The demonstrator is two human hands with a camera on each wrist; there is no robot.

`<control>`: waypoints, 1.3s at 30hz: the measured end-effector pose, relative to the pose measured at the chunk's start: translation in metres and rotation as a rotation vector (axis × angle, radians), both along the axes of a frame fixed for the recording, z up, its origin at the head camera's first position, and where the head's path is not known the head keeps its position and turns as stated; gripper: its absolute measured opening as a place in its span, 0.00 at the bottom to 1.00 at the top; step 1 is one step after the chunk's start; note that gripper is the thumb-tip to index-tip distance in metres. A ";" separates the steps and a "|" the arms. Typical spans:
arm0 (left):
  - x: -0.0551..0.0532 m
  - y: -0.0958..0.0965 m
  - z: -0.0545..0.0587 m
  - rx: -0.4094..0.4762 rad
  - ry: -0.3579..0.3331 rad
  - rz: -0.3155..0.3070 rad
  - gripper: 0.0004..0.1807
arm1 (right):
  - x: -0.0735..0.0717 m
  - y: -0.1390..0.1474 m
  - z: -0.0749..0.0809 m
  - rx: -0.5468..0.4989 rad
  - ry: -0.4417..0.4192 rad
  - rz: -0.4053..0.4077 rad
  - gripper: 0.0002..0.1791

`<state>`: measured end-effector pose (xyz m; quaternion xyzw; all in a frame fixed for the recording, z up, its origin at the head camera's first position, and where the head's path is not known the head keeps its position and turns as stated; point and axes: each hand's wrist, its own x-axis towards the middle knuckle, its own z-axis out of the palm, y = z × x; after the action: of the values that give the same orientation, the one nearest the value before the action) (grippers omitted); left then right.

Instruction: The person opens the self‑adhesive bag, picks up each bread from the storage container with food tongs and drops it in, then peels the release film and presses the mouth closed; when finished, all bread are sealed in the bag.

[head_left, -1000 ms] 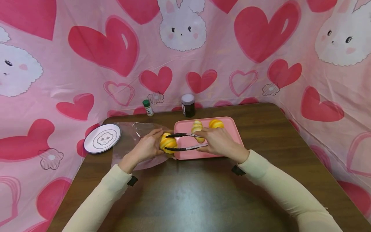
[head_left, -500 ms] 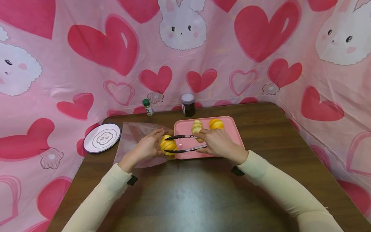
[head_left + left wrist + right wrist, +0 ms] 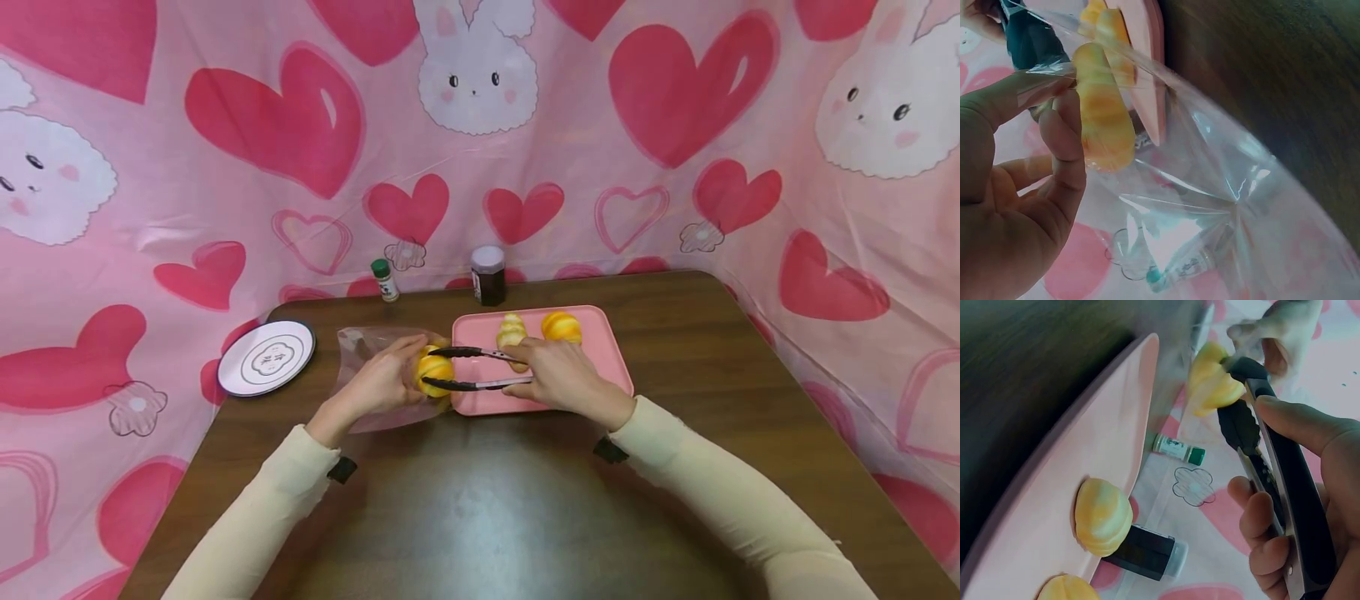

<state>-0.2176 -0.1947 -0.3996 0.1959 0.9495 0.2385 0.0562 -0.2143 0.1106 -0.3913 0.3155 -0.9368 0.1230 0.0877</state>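
My left hand [image 3: 381, 377] pinches the edge of a clear plastic bag [image 3: 1210, 194], with the thumb and fingers at its mouth. My right hand [image 3: 558, 373] grips black-tipped kitchen tongs [image 3: 1300, 500]. Between the tongs' ends is a yellow bread roll [image 3: 437, 368], held at the bag's mouth just left of the pink tray [image 3: 472, 402]. Through the film in the left wrist view, the roll [image 3: 1105, 112] shows beside my left fingers. A pale twisted bread [image 3: 512, 332] and an orange-yellow roll [image 3: 561, 325] lie on the tray.
A white plate [image 3: 247, 367] with a dark rim lies at the table's left edge. At the back stand a green-capped shaker [image 3: 386, 282] and a dark jar [image 3: 489, 279] with a pale lid. A pink heart-patterned cloth [image 3: 585, 150] hangs around the table.
The bag's far left edge has drawn in to the right, toward my left hand. Both hands and the tonged roll stay nearly in place, with only small shifts.
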 end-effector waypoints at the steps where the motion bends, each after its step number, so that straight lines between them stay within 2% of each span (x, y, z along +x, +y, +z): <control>1: 0.000 0.000 0.000 0.010 0.003 0.001 0.52 | 0.000 0.000 -0.001 0.005 0.014 0.004 0.35; 7: 0.000 0.000 -0.002 0.054 0.017 0.000 0.51 | -0.001 0.002 -0.005 0.055 0.152 0.060 0.35; 12: -0.001 -0.001 -0.004 0.064 0.051 -0.011 0.51 | -0.002 0.002 -0.005 0.082 0.217 0.090 0.34; 14: 0.000 -0.001 -0.004 0.066 0.052 -0.017 0.51 | -0.002 0.002 -0.003 0.084 0.209 0.094 0.34; 20: 0.001 0.001 -0.003 0.092 0.026 -0.026 0.51 | 0.000 0.000 0.004 0.074 0.073 0.069 0.32; 22: 0.001 0.002 -0.002 0.092 0.040 -0.041 0.51 | 0.001 -0.001 0.004 0.100 0.084 0.085 0.32; 26: 0.002 0.006 0.000 0.096 0.021 -0.048 0.51 | 0.001 -0.003 0.002 0.126 0.142 0.117 0.32; 32: 0.001 0.008 0.001 0.110 -0.048 -0.043 0.53 | 0.002 -0.006 0.002 0.052 0.074 0.077 0.31; 35: 0.001 0.006 0.002 0.112 -0.034 -0.058 0.52 | 0.002 -0.006 0.000 0.032 0.073 0.064 0.32; 39: 0.002 0.007 0.003 0.124 -0.008 -0.078 0.52 | 0.001 -0.005 -0.004 0.060 0.117 0.080 0.34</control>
<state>-0.2153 -0.1877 -0.3962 0.2347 0.9244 0.2953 0.0569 -0.2137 0.1052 -0.3952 0.3618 -0.9200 0.0798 0.1278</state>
